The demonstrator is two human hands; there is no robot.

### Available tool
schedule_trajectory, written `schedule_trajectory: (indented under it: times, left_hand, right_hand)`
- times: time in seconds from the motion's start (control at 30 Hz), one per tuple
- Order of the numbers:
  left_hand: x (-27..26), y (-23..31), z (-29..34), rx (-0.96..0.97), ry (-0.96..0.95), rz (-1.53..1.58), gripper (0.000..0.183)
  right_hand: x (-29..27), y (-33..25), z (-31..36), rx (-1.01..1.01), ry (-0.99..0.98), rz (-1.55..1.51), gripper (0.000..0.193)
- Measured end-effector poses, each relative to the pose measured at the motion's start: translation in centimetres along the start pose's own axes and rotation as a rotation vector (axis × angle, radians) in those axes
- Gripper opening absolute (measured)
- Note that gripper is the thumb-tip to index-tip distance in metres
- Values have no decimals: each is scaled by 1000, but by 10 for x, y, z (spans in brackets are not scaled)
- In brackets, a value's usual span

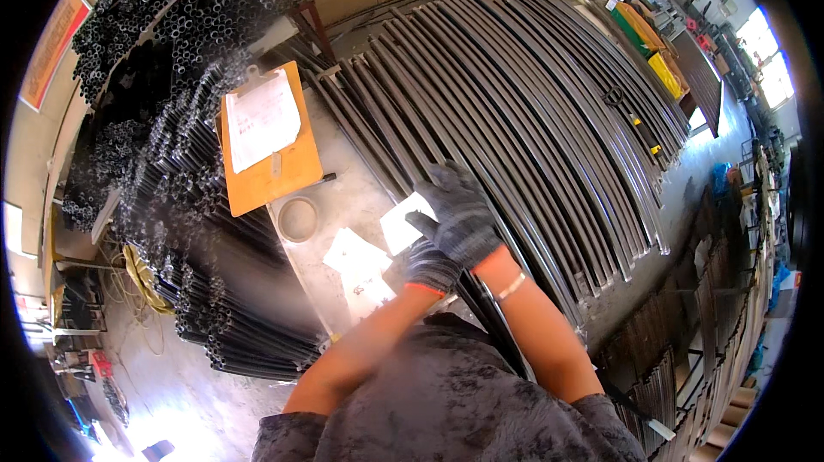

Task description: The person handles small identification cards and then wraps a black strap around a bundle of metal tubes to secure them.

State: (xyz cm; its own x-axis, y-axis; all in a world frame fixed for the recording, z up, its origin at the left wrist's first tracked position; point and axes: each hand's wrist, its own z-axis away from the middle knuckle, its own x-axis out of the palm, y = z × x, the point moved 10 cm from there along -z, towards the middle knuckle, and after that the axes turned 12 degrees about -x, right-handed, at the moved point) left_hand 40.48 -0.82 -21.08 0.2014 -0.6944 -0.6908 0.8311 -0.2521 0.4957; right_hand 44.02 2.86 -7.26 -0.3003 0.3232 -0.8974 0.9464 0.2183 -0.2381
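Observation:
My right hand [461, 213], in a dark knit work glove with an orange cuff, reaches forward over long dark metal tubes. Its fingers are stretched out, and its thumb lies across the corner of a white paper slip [402, 226]. I cannot tell whether the slip is held or lies on the table. My left hand [431, 268], gloved the same way, is tucked close against the right one near its wrist. The right hand hides most of the left fingers. More white paper slips [354, 254] lie on the pale table [343, 179] left of my hands.
An orange clipboard [296, 170] with papers lies at the table's far left, beside a black pen [324, 179] and a round dish [299, 219]. Tube bundles [249, 325] are stacked left. A wide row of tubes [515, 110] fills the right; a yellow-and-black tool [642, 131] rests there.

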Motion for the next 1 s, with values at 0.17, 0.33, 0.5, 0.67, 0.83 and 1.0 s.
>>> schedule_trajectory:
  times: [0.17,0.33,0.5,0.67,0.83,1.0]
  left_hand:
    - [63,-53,-38,51,225,-285,38]
    - [-14,-32,2,253,407,520,40]
    - [-54,-42,26,227,352,1368,41]
    - [-28,-59,28,28,220,1517,44]
    - [-13,-79,21,-156,145,1782,40]
    - [-19,-81,16,-109,64,1742,33]
  right_hand:
    - [78,-1,-37,7,-296,192,26]
    - [45,47,-2,266,405,-756,17]
    - [26,122,90,626,931,-1409,17]
    - [6,141,131,594,1093,-1897,25]
    - [39,68,138,934,440,-2058,16]
    - [-1,-8,122,158,154,-440,13]
